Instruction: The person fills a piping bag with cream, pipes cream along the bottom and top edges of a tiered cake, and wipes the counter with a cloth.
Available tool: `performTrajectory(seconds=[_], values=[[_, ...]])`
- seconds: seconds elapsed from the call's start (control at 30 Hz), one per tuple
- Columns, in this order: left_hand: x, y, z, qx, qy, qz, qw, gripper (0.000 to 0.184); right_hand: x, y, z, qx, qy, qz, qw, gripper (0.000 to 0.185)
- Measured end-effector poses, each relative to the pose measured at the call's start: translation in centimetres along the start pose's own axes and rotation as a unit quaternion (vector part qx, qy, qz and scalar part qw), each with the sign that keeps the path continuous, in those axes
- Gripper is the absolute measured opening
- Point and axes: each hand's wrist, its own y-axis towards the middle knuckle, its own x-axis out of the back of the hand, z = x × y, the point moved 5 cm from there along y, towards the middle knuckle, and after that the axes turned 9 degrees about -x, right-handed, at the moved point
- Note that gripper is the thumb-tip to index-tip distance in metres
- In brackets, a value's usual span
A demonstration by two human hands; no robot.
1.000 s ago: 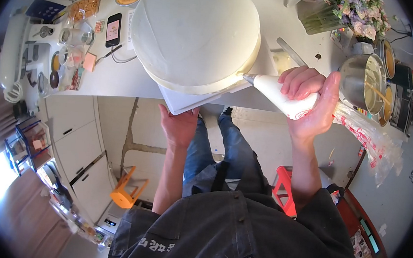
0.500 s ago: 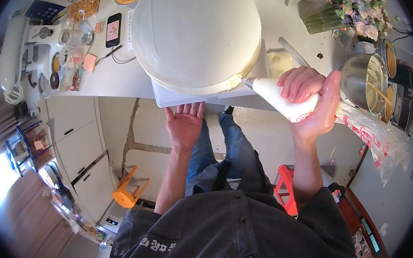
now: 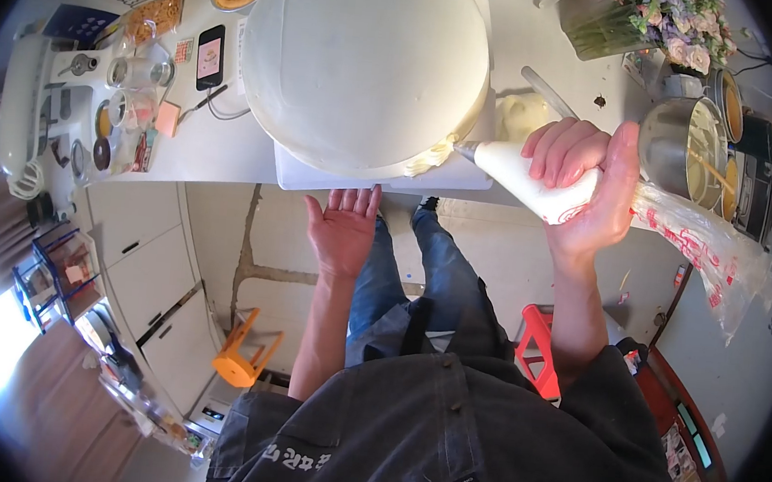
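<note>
A large round cake (image 3: 365,60) covered in smooth white cream stands on a pale square board (image 3: 296,172) at the table's front edge. My right hand (image 3: 585,171) is wrapped round a piping bag (image 3: 528,175) of white cream, its clear tail hanging to the right. The bag's metal nozzle (image 3: 467,149) points left at the cake's lower right edge. Piped cream (image 3: 432,156) lies along that edge by the tip. My left hand (image 3: 343,233) is palm up with fingers stretched out, its fingertips at or just under the board's front edge; contact is unclear.
At right stand a steel bowl (image 3: 674,147) of cream with a stick in it and a bouquet (image 3: 671,27). A spatula (image 3: 549,92) lies near a blob of cream (image 3: 521,115). Left are a phone (image 3: 210,56), glass jars and a stand mixer (image 3: 21,108). Stools (image 3: 243,357) stand below.
The board has turned, its corner shifting left and its far side now showing at the upper right. More piped cream shows left of the nozzle. My hands have barely moved.
</note>
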Motion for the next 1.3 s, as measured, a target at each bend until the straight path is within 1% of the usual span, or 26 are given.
performTrajectory(seconds=[0.07, 0.17, 0.27, 0.37, 0.47, 0.57, 0.67, 0.77, 0.87, 0.97, 1.07, 1.17, 1.27, 1.3], values=[[0.0, 0.0, -0.2, -0.013, 0.007, -0.005, 1.0, 0.07, -0.2, -0.1, 0.1, -0.004, 0.009, 0.006, 1.0, 0.056], [-0.4, 0.0, -0.4, -0.035, 0.03, -0.011, 0.999, 0.069, -0.3, 0.0, 0.4, -0.005, -0.028, -0.012, 1.0, 0.053], [0.1, 0.3, -0.5, -0.022, 0.026, 0.002, 0.999, 0.069, 0.2, 0.4, 0.2, 0.014, -0.045, -0.018, 0.999, 0.053], [-0.5, -0.1, -0.3, -0.009, 0.048, -0.056, 0.997, 0.061, 0.3, 0.5, 0.1, 0.016, -0.035, -0.009, 0.999, 0.053], [0.3, 0.3, -0.6, -0.015, 0.031, -0.025, 0.999, 0.062, -0.1, 0.2, 0.3, -0.008, -0.015, 0.017, 1.0, 0.052], [0.4, 0.5, -0.9, -0.035, 0.055, -0.022, 0.998, 0.068, -0.2, 0.3, 0.4, 0.003, -0.018, 0.009, 1.0, 0.052], [0.4, 0.4, -0.9, -0.014, 0.057, -0.021, 0.998, 0.068, 0.1, 0.6, 0.5, 0.017, -0.047, -0.027, 0.998, 0.053], [0.0, 0.2, -0.8, -0.008, 0.07, -0.031, 0.997, 0.068, 0.2, 0.8, 0.3, 0.02, -0.039, -0.018, 0.999, 0.053], [0.0, 0.4, -0.9, -0.021, 0.062, -0.014, 0.998, 0.068, -0.2, 0.6, 0.4, -0.005, -0.015, 0.005, 1.0, 0.052], [0.0, 0.5, -1.0, -0.025, 0.054, -0.01, 0.998, 0.067, -0.2, 0.6, 0.4, -0.009, -0.019, -0.015, 1.0, 0.052], [-0.6, 0.1, -0.5, 0.005, 0.076, -0.008, 0.997, 0.067, 0.0, 0.9, 0.2, 0.008, -0.045, -0.047, 0.998, 0.053], [0.2, 0.4, -0.8, 0.003, 0.063, -0.001, 0.998, 0.068, 0.1, 1.0, 0.0, -0.001, -0.04, -0.03, 0.999, 0.052], [-0.1, 0.4, -0.9, -0.009, 0.036, 0.008, 0.999, 0.059, -0.3, 0.7, 0.4, -0.014, -0.02, -0.008, 1.0, 0.052], [0.0, 0.3, -0.9, -0.009, 0.056, -0.004, 0.998, 0.061, -0.3, 0.6, 0.4, -0.013, -0.021, -0.017, 1.0, 0.052]])
